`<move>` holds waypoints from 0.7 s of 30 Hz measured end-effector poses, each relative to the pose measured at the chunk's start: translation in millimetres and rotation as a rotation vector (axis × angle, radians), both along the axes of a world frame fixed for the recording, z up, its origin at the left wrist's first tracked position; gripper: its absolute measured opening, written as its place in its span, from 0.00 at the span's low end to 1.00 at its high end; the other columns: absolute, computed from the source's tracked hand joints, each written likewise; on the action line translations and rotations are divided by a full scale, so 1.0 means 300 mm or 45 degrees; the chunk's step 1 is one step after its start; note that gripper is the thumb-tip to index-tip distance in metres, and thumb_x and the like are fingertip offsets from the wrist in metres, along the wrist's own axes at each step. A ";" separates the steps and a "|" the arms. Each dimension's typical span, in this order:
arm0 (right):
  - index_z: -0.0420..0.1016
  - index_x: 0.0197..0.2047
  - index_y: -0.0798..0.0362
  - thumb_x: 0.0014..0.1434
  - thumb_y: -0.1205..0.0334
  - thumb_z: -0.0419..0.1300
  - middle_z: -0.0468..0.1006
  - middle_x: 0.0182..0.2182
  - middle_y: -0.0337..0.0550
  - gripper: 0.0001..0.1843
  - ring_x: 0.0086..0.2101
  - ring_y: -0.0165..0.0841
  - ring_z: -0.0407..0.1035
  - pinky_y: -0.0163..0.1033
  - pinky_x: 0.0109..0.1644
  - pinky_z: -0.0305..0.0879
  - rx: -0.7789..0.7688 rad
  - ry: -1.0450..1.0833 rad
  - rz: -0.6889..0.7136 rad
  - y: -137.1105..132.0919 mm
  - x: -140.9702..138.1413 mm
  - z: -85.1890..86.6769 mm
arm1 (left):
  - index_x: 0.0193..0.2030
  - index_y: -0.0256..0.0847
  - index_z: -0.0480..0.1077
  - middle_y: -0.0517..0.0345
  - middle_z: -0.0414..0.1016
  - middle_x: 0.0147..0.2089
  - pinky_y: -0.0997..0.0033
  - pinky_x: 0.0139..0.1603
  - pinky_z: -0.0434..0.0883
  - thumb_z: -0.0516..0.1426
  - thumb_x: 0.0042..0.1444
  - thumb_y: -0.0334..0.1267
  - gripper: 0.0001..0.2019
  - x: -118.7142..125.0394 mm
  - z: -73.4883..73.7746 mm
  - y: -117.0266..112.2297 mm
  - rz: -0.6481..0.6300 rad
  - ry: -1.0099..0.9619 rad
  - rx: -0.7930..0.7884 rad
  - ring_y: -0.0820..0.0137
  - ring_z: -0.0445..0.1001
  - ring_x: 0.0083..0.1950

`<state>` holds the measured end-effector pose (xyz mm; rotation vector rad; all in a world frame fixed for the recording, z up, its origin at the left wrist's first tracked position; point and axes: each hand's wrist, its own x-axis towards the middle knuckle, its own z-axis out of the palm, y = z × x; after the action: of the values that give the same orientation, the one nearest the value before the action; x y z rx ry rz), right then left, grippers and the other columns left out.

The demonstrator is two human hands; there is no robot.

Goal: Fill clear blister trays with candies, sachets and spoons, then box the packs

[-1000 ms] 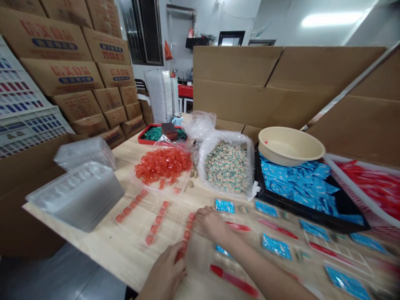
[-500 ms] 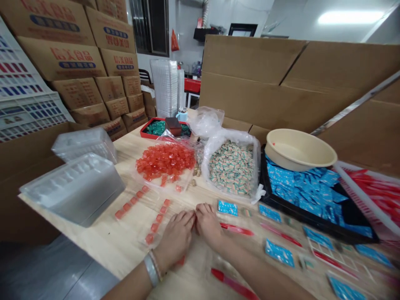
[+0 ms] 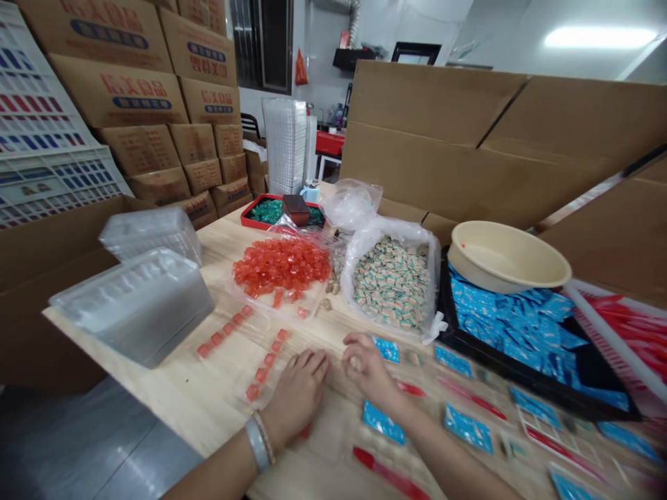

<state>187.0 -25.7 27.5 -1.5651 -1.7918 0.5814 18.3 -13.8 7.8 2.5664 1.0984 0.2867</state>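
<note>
My left hand (image 3: 299,385) lies palm down over a clear plastic tray, its fingers stretched out low over the tray. Whether anything is under the fingers is hidden. Just to the right, my right hand (image 3: 367,368) is raised a little, its fingers curled around a small beige piece (image 3: 356,362) whose kind I cannot make out. Below my right wrist lies a blue packet (image 3: 384,421), with a red wrapped stick (image 3: 388,473) nearer the front. Left of my left hand, a row of red wrapped candies (image 3: 265,368) sits in a clear tray.
Behind the hands are a heap of red candies (image 3: 281,266), a bag of small patterned packets (image 3: 392,281) and a black tray of blue packets (image 3: 515,326) under a cream basin (image 3: 508,257). Stacked clear trays (image 3: 140,305) stand left. Filled trays spread right. Cardboard boxes (image 3: 140,101) rise behind.
My hands were together and are now apart. The right hand has lifted and moved right, curled around the beige piece. A blue packet now shows below my right wrist. The view shifted slightly.
</note>
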 end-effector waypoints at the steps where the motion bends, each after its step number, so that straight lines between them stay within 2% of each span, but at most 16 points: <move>1: 0.65 0.22 0.53 0.46 0.70 0.51 0.67 0.35 0.44 0.05 0.39 0.34 0.61 0.40 0.45 0.55 0.029 0.074 -0.061 -0.002 0.017 0.016 | 0.55 0.41 0.57 0.56 0.60 0.56 0.63 0.53 0.54 0.45 0.54 0.30 0.20 0.001 0.004 0.000 0.001 -0.017 -0.007 0.65 0.55 0.55; 5: 0.63 0.22 0.53 0.47 0.65 0.50 0.65 0.21 0.37 0.05 0.26 0.30 0.61 0.35 0.31 0.58 -0.135 0.349 -0.116 -0.016 0.059 0.044 | 0.49 0.41 0.62 0.55 0.65 0.49 0.65 0.49 0.57 0.46 0.54 0.33 0.15 0.022 0.037 0.015 0.062 -0.062 -0.060 0.66 0.60 0.49; 8: 0.61 0.21 0.53 0.45 0.66 0.51 0.63 0.18 0.34 0.03 0.22 0.27 0.59 0.32 0.26 0.56 -0.197 0.441 -0.131 -0.016 0.051 0.015 | 0.40 0.39 0.65 0.54 0.67 0.40 0.65 0.45 0.59 0.47 0.54 0.35 0.10 0.054 0.058 0.038 0.148 -0.019 -0.104 0.66 0.63 0.44; 11: 0.60 0.22 0.53 0.44 0.68 0.50 0.62 0.17 0.33 0.03 0.20 0.27 0.58 0.31 0.24 0.55 -0.186 0.427 -0.112 0.001 0.035 -0.031 | 0.37 0.39 0.67 0.53 0.67 0.38 0.66 0.41 0.60 0.45 0.53 0.31 0.11 0.084 0.059 0.063 0.191 0.014 -0.175 0.66 0.65 0.41; 14: 0.65 0.25 0.54 0.46 0.71 0.47 0.67 0.20 0.37 0.08 0.24 0.29 0.63 0.33 0.29 0.58 -0.184 0.231 -0.036 0.021 0.020 -0.061 | 0.34 0.37 0.68 0.51 0.66 0.37 0.68 0.38 0.62 0.44 0.52 0.29 0.12 0.097 0.043 0.083 0.204 0.011 -0.240 0.68 0.66 0.37; 17: 0.70 0.27 0.55 0.47 0.76 0.45 0.71 0.26 0.42 0.14 0.31 0.30 0.65 0.34 0.36 0.59 -0.213 -0.082 0.036 0.032 -0.002 -0.072 | 0.32 0.35 0.68 0.52 0.66 0.36 0.72 0.35 0.62 0.45 0.51 0.27 0.11 0.092 0.032 0.100 0.200 -0.016 -0.291 0.71 0.67 0.34; 21: 0.71 0.27 0.55 0.45 0.77 0.46 0.70 0.26 0.43 0.14 0.30 0.30 0.65 0.32 0.34 0.59 -0.298 -0.447 0.105 0.044 -0.038 -0.080 | 0.29 0.35 0.68 0.54 0.66 0.34 0.75 0.35 0.63 0.46 0.49 0.27 0.10 0.074 0.031 0.119 0.126 -0.077 -0.373 0.73 0.67 0.34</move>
<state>175.7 -12.6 3.5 -1.8491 -2.1176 0.6012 40.5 22.0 17.0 2.2375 1.1539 0.2083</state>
